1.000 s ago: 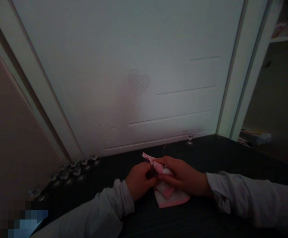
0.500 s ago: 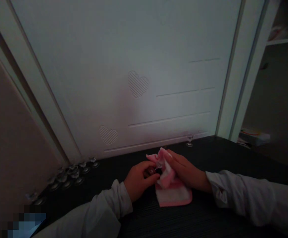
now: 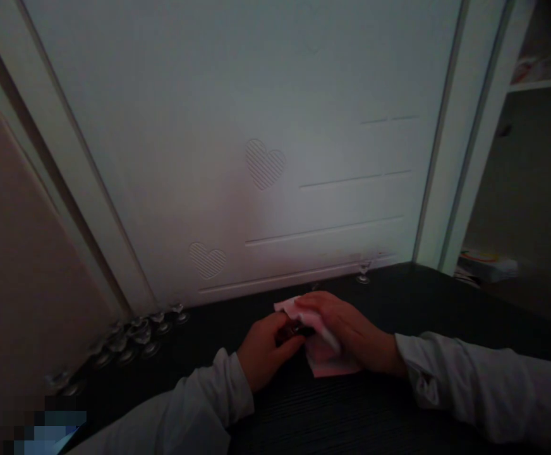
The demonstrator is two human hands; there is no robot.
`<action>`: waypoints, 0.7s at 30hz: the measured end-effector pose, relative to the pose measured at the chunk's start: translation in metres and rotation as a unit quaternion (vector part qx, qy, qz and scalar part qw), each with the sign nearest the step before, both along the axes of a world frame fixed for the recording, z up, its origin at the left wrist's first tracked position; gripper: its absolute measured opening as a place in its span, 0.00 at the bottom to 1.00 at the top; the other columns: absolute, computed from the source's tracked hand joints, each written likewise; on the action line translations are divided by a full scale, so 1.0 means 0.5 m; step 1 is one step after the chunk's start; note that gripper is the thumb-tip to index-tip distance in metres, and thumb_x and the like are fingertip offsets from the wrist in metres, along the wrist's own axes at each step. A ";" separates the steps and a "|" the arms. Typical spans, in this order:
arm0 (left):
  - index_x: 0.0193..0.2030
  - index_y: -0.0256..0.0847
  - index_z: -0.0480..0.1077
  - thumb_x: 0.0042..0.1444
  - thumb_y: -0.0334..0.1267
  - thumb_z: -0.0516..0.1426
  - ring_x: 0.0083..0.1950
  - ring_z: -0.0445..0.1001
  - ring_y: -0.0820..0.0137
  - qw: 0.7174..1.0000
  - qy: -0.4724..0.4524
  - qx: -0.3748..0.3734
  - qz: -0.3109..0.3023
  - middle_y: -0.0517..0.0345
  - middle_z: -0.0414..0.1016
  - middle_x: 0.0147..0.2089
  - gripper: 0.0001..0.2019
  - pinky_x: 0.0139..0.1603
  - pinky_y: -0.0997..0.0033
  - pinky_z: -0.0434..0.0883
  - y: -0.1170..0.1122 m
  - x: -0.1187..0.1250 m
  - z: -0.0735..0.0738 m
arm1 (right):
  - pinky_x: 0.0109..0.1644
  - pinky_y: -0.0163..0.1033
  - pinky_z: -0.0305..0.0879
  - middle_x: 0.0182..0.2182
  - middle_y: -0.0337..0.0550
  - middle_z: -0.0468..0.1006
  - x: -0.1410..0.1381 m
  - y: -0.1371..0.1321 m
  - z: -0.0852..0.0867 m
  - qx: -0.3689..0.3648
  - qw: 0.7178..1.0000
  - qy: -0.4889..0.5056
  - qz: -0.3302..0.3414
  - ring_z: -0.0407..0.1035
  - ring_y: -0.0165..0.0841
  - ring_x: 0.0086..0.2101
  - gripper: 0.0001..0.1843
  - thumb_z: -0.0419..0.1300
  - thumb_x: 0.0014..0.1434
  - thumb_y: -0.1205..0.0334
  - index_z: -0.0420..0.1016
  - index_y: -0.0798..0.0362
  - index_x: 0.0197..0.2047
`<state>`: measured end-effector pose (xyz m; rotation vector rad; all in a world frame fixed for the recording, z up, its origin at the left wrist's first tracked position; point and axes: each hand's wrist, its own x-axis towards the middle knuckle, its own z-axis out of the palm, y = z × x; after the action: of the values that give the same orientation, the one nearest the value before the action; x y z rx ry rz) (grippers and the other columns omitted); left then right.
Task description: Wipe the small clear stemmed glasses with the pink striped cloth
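Note:
In the middle of the head view, my left hand [image 3: 265, 349] is closed around a small clear glass [image 3: 296, 328], mostly hidden by the fingers and the cloth. A pink and white cloth [image 3: 325, 359] wraps over the glass's far side. My right hand [image 3: 354, 327] is closed on that cloth from the right, its fingers curving over the top. Both hands are close together just above the dark table.
Several small stemmed glasses [image 3: 143, 337] stand clustered at the table's left edge. One more stemmed glass [image 3: 363, 273] stands at the back by the white panel [image 3: 199, 158], which rises behind the dark table [image 3: 275, 420]. A blue pixelated patch is at lower left.
My right hand has turned and slid over the top of the cloth, folding it closer around the glass. The cloth's hanging lower part has drawn up. My left hand stays nearly in place.

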<state>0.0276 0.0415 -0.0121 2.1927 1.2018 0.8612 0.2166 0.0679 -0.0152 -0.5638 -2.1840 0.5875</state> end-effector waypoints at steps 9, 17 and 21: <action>0.36 0.38 0.68 0.50 0.30 0.52 0.32 0.65 0.72 0.997 0.021 0.073 0.030 0.59 0.67 0.31 0.07 0.34 0.74 0.64 -0.008 0.006 0.008 | 0.48 0.44 0.60 0.43 0.49 0.67 -0.014 -0.002 -0.004 -0.051 0.994 -0.013 -0.094 0.63 0.37 0.43 0.23 0.57 0.51 0.57 0.59 0.56 0.49; 0.39 0.38 0.66 0.49 0.28 0.51 0.34 0.67 0.71 0.995 -0.064 0.061 0.039 0.58 0.68 0.34 0.10 0.37 0.71 0.66 -0.004 0.002 0.003 | 0.46 0.41 0.60 0.41 0.46 0.67 -0.017 -0.006 0.005 0.043 0.997 -0.028 -0.065 0.62 0.35 0.41 0.17 0.56 0.52 0.63 0.63 0.54 0.46; 0.34 0.37 0.65 0.48 0.27 0.51 0.32 0.66 0.73 0.996 -0.051 0.067 0.040 0.59 0.67 0.31 0.06 0.35 0.72 0.66 -0.011 0.004 0.005 | 0.48 0.40 0.58 0.44 0.47 0.67 -0.015 -0.011 0.006 0.087 0.991 -0.092 -0.052 0.61 0.34 0.44 0.17 0.54 0.51 0.71 0.64 0.54 0.46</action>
<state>0.0294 0.0363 -0.0098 2.1866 1.2202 1.1022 0.2089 0.0625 -0.0122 -0.6541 -2.3347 0.2951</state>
